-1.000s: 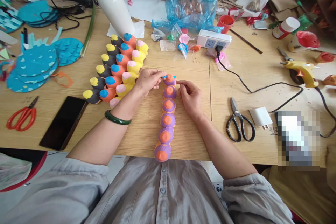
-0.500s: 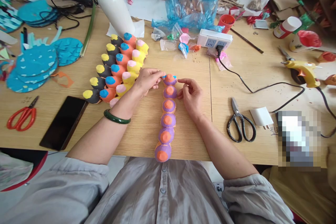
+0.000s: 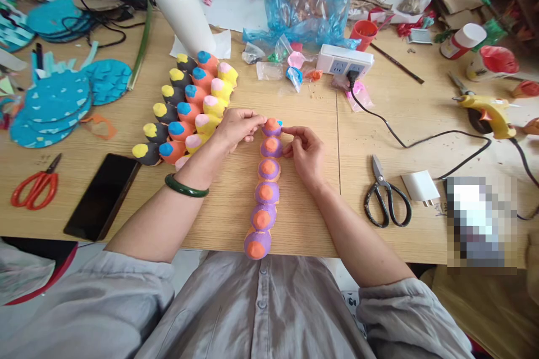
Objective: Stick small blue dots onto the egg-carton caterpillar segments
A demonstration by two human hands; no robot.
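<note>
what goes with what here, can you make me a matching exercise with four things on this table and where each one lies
Things:
1. purple and orange strip
2. red scissors
3. yellow glue gun
4. black phone

Places:
a. far right of the table
b. between both hands, running toward the table edge
c. near the left edge
d. just right of the red scissors

Pairs: 1-b, 2-c, 3-a, 4-d

Single head-worn view, looking forward and steeply down, close over the table (image 3: 236, 219), wearer's shirt (image 3: 252, 308) along the lower frame, both forearms reaching up to centre, clutter across the upper frame.
</note>
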